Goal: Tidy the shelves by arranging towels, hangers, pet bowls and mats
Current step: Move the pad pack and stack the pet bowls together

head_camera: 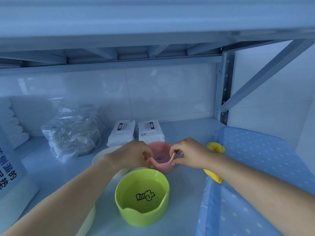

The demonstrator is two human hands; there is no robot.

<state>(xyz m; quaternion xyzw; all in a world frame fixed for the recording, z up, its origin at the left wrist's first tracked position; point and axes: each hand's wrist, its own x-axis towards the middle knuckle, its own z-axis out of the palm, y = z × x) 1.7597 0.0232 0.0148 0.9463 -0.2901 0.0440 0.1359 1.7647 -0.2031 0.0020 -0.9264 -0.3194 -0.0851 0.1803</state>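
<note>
Pinching rim of pink bowl (161,149) with left grip (134,154) and right grip (190,154); set down level, clear of green bowl (141,195) nearside of grips.

Both hands (134,155) (190,153) on pink bowl (162,151)

White package (12,178) at left: Chinese characters "侧漏的"; wipe packs (121,133): dark-red labels, print too small to read

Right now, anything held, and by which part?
Yes: the round pink plastic pet bowl, pinched at its front rim, left hand on the left side, right hand on the right.
</note>
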